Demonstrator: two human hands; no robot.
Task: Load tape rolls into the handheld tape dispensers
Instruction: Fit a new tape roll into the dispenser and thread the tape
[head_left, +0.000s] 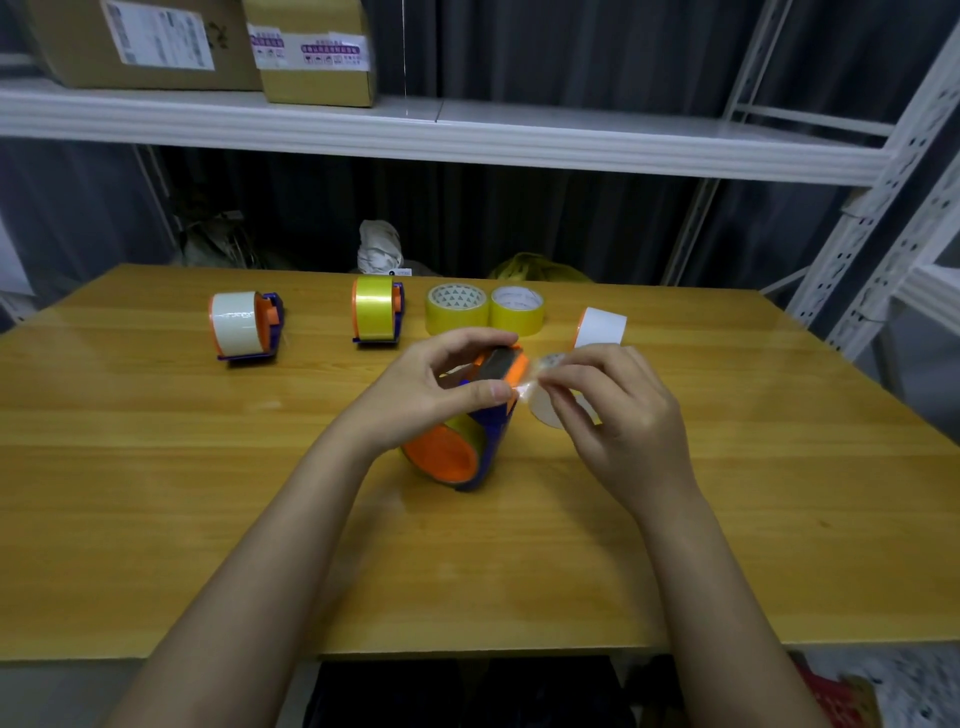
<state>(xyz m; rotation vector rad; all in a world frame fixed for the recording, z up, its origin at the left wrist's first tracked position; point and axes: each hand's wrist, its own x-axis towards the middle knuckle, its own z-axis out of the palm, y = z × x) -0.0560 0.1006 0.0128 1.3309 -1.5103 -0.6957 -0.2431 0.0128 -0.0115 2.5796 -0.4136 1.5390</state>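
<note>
- Wooden table, seen from above and in front; white metal shelf behind it, carrying two cardboard boxes at upper left.
- Centre: blue-and-orange tape dispenser, tilted, its lower end on the tabletop, loaded with a yellow roll visible at the orange hub.
- Left hand: fingers curled over the upper end of this dispenser, thumb pressed near the orange front edge; gripping it.
- Right hand: fingertips pinching the clear free end of the tape just beside the dispenser's front edge; thumb tips of both hands nearly touching.
- Far left: loaded white-tape dispenser, standing on the table.
- Far centre: loaded yellow-tape dispenser, standing well apart from the first.
- Just right of it: two loose yellow tape rolls, lying flat, side by side and touching.
- Further right: white tape roll, on edge, partly hidden behind the right hand.
- Beyond the table's far edge: crumpled white bag and yellow bag against a dark curtain.
</note>
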